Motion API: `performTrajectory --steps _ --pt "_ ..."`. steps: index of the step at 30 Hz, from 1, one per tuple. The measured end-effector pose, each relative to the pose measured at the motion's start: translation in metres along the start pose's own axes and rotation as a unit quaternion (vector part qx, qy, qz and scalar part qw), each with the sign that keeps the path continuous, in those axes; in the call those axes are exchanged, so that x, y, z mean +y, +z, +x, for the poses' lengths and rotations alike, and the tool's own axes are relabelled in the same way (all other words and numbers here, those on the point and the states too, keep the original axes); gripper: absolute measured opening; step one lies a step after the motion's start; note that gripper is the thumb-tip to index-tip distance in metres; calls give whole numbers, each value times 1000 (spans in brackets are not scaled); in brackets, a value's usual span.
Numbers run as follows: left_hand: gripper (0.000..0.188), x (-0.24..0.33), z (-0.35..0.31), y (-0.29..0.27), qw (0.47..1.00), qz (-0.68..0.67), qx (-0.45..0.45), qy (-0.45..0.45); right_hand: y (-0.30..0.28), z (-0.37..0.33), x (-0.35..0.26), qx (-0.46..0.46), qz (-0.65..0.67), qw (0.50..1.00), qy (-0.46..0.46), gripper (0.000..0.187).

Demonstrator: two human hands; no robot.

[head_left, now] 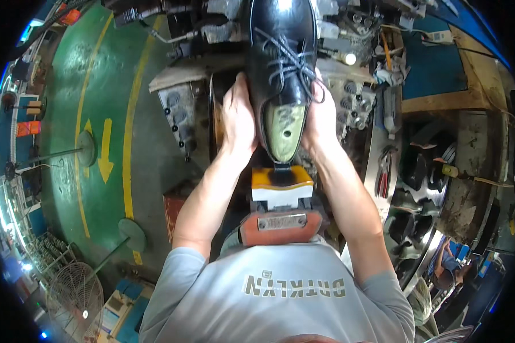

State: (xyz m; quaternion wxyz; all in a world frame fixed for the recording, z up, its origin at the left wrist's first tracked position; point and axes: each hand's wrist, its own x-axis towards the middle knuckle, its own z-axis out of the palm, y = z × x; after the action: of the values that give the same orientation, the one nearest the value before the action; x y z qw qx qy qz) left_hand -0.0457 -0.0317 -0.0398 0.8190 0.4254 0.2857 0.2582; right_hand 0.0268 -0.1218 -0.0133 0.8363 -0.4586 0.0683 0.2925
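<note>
Left hand [238, 117] clamps one flank of the black lace-up dress shoe [280, 63], right hand [321, 120] grips the other, green shoe last [283, 146] showing in the opening!

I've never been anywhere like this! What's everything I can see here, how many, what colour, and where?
laced shoe: one, black, top centre, between the hands
insert with a hole: one, pale green, in the shoe's opening
topped block: one, yellow-orange over white, below the heel
padded plate: one, orange-red, at the waist
knobbed panels: two, grey, flanking the shoe
pliers-like tool: one, red-handled, right
dark footwear-like shapes: several, black, right
floor arrows: two, yellow, left
fan: one, greyish, lower left
another person: one, blue clothing, lower right
edge clutter: too unclear to count
shirt: one, grey, bottom
left hand: one, bare, shoe's left
right hand: one, bare, shoe's right
</note>
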Motion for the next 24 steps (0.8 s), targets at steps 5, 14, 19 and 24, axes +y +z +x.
performTrajectory --steps 5,14,19,24 --pt "39 -4 0 1 999 -50 2 -4 -7 7 10 27 30 999 5 42" --pt "25 -85 4 -97 932 276 -61 225 -58 3 19 -43 -183 981 -57 41" --pt "56 -160 -89 -173 912 404 -68 6 -192 -18 26 94 -110 988 -56 33" --pt "67 -171 -114 -147 935 350 -46 -34 -257 -52 60 161 -128 978 29 32"
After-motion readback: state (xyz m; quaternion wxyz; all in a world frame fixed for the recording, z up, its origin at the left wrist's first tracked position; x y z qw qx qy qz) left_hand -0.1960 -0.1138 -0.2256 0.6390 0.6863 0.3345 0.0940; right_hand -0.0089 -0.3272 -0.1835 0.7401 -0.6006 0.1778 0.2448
